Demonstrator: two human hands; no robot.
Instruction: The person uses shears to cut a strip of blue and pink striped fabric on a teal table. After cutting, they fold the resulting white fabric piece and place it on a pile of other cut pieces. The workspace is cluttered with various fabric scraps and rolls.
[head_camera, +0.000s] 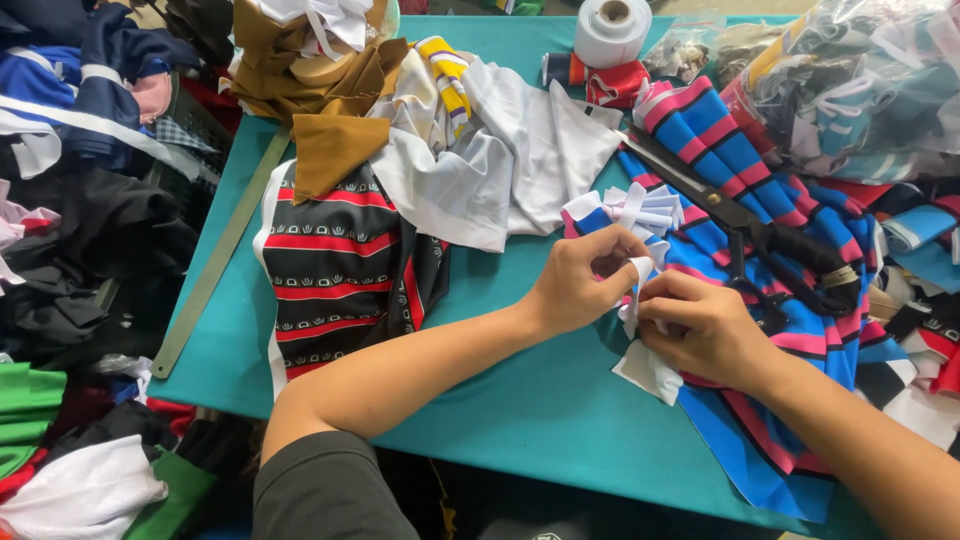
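My left hand (583, 277) and my right hand (705, 328) meet over the teal table (520, 400), both pinching a small white fabric strip (640, 270) that hangs down to a white piece (648, 370). Just behind my fingers lies a small stack of white and blue fabric strips (630, 208). Under my right hand spreads blue cloth with pink and black stripes (760, 440). Large black-handled scissors (740, 220) rest on that cloth, beyond my right hand.
A black, red and white patterned garment (340, 265) lies at the left, with brown cloth (335, 150) and white fabric (500, 160) behind it. A long ruler (215, 265) runs along the table's left edge. A white tape roll (612, 30) and a plastic bag of fabric (860, 80) sit at the back.
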